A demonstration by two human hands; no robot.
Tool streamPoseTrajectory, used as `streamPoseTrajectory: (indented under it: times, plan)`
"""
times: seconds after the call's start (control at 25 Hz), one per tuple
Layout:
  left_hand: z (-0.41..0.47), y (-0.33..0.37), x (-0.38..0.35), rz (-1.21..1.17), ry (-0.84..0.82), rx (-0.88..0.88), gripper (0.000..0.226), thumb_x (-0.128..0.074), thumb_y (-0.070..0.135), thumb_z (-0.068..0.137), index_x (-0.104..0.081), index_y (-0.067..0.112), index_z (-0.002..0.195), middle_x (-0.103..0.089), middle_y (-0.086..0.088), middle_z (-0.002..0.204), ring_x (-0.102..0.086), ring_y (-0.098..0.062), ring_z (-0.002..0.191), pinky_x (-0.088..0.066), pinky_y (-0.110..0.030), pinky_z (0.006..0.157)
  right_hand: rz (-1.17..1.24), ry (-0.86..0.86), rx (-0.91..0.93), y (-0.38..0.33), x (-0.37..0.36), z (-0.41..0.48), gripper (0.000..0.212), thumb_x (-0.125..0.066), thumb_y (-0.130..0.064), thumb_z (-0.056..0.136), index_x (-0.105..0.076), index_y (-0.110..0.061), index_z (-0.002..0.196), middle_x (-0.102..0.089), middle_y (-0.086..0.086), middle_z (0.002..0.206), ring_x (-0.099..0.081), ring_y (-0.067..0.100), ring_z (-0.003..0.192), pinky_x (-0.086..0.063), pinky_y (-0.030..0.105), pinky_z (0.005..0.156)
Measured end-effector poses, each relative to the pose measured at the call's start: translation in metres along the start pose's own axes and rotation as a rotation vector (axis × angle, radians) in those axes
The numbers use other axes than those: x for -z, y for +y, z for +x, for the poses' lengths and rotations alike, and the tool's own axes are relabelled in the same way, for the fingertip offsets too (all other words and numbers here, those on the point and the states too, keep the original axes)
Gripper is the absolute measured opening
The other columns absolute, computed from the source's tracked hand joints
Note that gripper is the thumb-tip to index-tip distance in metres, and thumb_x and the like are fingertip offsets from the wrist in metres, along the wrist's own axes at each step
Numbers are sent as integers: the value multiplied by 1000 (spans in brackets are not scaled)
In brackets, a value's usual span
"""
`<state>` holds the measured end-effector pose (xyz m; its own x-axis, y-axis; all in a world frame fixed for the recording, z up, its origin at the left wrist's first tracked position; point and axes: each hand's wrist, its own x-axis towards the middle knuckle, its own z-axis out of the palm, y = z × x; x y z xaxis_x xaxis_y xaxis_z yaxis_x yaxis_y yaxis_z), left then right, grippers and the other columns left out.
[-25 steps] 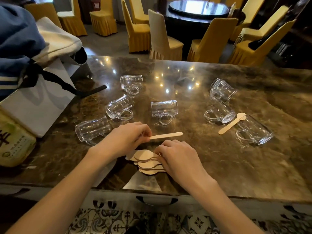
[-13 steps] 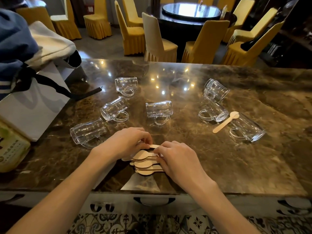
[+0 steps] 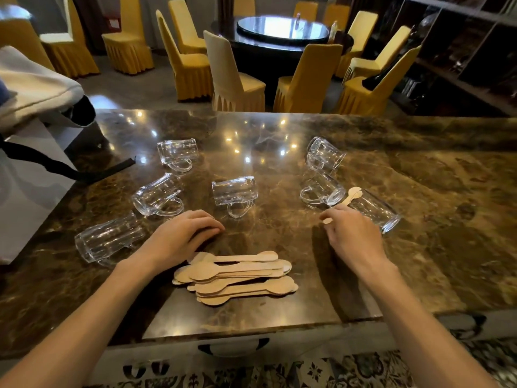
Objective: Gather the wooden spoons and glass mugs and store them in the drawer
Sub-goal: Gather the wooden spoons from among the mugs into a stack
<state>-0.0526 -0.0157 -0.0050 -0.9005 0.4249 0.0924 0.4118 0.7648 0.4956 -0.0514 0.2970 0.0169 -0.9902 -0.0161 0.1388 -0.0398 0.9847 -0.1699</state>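
A pile of several wooden spoons (image 3: 237, 275) lies on the marble table (image 3: 433, 247) near its front edge, between my two arms. My left hand (image 3: 184, 233) rests palm down just beyond the pile's left end and holds nothing. My right hand (image 3: 352, 236) has its fingers closed on a single wooden spoon (image 3: 354, 193), which leans against a glass mug (image 3: 375, 210). Several glass mugs lie on their sides across the table, among them one at the centre (image 3: 235, 190) and one at the near left (image 3: 109, 238).
A drawer front with a dark handle (image 3: 233, 349) sits under the table's front edge, shut. A white bag with black straps (image 3: 28, 191) takes up the table's left end. Yellow-covered chairs (image 3: 232, 79) and a round table stand behind.
Both hands have let go of the spoon pile. My right hand has moved right and taken hold of the lone spoon by the mugs. My left hand has shifted slightly forward.
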Motion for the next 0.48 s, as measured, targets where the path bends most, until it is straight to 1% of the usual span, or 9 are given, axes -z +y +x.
streamPoseTrajectory:
  times: [0.08, 0.2, 0.32, 0.48]
  plan:
    - [-2, -8, -5, 0, 74, -31, 24, -53, 23, 92, -67, 24, 112, -61, 13, 112, -55, -9, 107, -47, -33, 92, -113, -33, 45, 12, 0, 9, 25, -52, -12, 90, -67, -21, 108, -66, -2, 110, -62, 28, 101, -48, 36, 68]
    - [-5, -19, -12, 1, 179, -51, 25, -53, 18, 92, -67, 21, 112, -65, 8, 111, -58, -11, 105, -47, -32, 92, -259, -89, 168, 17, 0, 20, 26, -51, -12, 89, -66, -21, 108, -66, -4, 109, -61, 23, 103, -48, 34, 67]
    - [-5, -26, -15, -2, 200, -47, 24, -51, 18, 93, -64, 21, 113, -65, 8, 111, -58, -10, 105, -44, -28, 92, -348, -141, 286, 16, -2, 24, 26, -52, -12, 89, -64, -22, 110, -66, -6, 105, -63, 21, 98, -50, 34, 69]
    - [7, -19, -20, 13, 221, -83, 24, -53, 12, 92, -66, 17, 111, -66, 6, 110, -58, -9, 103, -41, -22, 92, -416, -156, 382, 30, 8, 31, 23, -50, -16, 93, -63, -23, 111, -65, -7, 104, -63, 17, 96, -51, 29, 68]
